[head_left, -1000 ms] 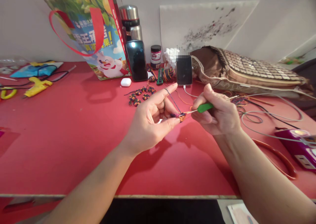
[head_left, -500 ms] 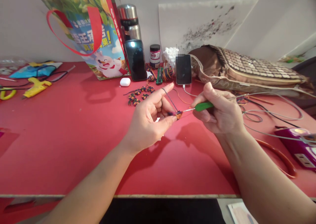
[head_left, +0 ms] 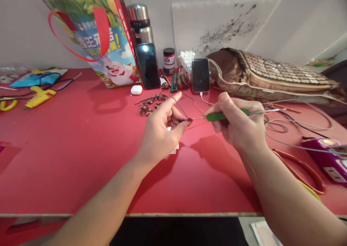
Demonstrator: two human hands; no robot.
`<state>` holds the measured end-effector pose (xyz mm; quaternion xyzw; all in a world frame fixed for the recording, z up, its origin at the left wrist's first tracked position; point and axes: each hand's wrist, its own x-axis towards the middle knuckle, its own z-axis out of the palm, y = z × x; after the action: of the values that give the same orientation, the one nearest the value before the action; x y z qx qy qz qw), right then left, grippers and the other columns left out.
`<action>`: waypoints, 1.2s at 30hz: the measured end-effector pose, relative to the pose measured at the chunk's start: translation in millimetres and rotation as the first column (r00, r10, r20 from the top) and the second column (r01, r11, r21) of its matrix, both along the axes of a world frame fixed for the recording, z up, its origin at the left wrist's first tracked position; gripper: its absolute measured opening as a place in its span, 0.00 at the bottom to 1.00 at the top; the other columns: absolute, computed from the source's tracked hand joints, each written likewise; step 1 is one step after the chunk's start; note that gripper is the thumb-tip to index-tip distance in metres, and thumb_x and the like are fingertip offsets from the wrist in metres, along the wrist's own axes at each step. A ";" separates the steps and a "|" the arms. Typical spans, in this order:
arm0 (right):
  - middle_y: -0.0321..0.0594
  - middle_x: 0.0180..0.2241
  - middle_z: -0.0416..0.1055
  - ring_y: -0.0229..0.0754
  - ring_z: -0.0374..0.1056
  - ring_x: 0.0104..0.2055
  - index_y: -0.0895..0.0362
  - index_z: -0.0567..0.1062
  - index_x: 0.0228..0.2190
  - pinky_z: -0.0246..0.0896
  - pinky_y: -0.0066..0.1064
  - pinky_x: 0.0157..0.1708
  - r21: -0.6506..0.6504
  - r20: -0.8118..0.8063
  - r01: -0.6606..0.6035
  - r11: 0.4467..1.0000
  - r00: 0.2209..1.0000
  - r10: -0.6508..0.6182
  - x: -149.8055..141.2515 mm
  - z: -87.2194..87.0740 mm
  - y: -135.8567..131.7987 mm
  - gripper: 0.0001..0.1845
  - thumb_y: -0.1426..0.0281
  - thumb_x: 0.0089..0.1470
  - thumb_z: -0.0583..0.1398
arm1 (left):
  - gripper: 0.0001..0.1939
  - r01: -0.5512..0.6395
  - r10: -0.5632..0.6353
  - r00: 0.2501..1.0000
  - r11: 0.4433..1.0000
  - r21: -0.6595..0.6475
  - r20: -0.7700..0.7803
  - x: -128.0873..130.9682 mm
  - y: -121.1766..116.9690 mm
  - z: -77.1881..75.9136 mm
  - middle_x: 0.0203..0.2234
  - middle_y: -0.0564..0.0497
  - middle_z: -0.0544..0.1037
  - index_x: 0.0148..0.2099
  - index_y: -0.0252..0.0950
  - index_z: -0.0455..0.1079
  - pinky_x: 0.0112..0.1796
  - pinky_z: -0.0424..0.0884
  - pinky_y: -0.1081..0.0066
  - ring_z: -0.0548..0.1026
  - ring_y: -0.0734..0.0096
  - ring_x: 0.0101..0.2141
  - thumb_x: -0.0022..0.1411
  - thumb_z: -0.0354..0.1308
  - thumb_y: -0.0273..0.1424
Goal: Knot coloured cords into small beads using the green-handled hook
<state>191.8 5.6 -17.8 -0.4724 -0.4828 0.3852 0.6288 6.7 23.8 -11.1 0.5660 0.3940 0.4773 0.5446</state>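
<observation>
My left hand [head_left: 162, 130] pinches a small multicoloured crochet piece [head_left: 189, 121] between thumb and fingers. Dark yarn [head_left: 180, 107] runs from the piece up over my raised index finger. In my right hand [head_left: 238, 126] is a crochet hook [head_left: 217, 116] with a green handle, gripped between thumb and fingers. Its thin metal shaft reaches left to the crochet piece; the tip is too small to make out there. Another metal end sticks out to the right of my fist. Several small crocheted pieces in the same dark and orange yarn [head_left: 148, 111] lie behind my left hand.
Behind my hands stand a dark phone [head_left: 148, 66], a second phone on a cable [head_left: 200, 75], a jar [head_left: 169, 61] and a yarn ball [head_left: 184, 80]. A glue gun [head_left: 40, 96] lies left; red-handled pliers [head_left: 300, 170] and a purple power strip [head_left: 326, 159] lie right.
My right hand has shifted slightly left and turned, so the hook's rear metal end shows more. My left hand, with the crochet piece, has moved a little left. The yarn stays over the index finger.
</observation>
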 end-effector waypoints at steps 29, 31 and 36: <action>0.38 0.16 0.68 0.36 0.56 0.14 0.51 0.83 0.25 0.46 0.32 0.13 0.012 -0.128 0.090 0.996 0.988 -0.088 -28.5 -10.2 -6.9 0.25 0.48 0.67 0.63 | 0.35 -0.074 0.085 0.988 0.994 -0.083 0.129 1.6 3.1 1.4 0.25 0.58 0.76 0.63 0.37 0.75 0.32 0.69 0.70 0.73 0.73 0.27 0.51 0.74 0.23; 0.37 0.16 0.67 0.35 0.55 0.14 0.51 0.83 0.25 0.46 0.32 0.14 0.006 -0.143 0.085 0.996 0.986 -0.084 -29.5 -10.0 -6.5 0.26 0.47 0.66 0.63 | 0.34 -0.076 0.086 0.988 0.994 -0.077 0.130 1.4 2.8 1.8 0.25 0.58 0.76 0.62 0.37 0.76 0.32 0.69 0.70 0.73 0.73 0.27 0.52 0.74 0.23; 0.36 0.20 0.71 0.34 0.61 0.17 0.52 0.86 0.32 0.55 0.30 0.17 0.098 -0.111 0.045 0.994 0.993 -0.034 -30.1 -15.1 -11.2 0.22 0.51 0.69 0.63 | 0.32 -0.079 0.101 0.973 0.991 -0.109 0.208 -1.6 2.6 2.1 0.26 0.58 0.76 0.61 0.36 0.76 0.32 0.70 0.70 0.73 0.74 0.27 0.54 0.74 0.25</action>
<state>161.7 -5.6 -33.0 -0.4277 -0.4569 0.3733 0.6848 5.1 26.4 -9.0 0.4653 0.3818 0.5392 0.5891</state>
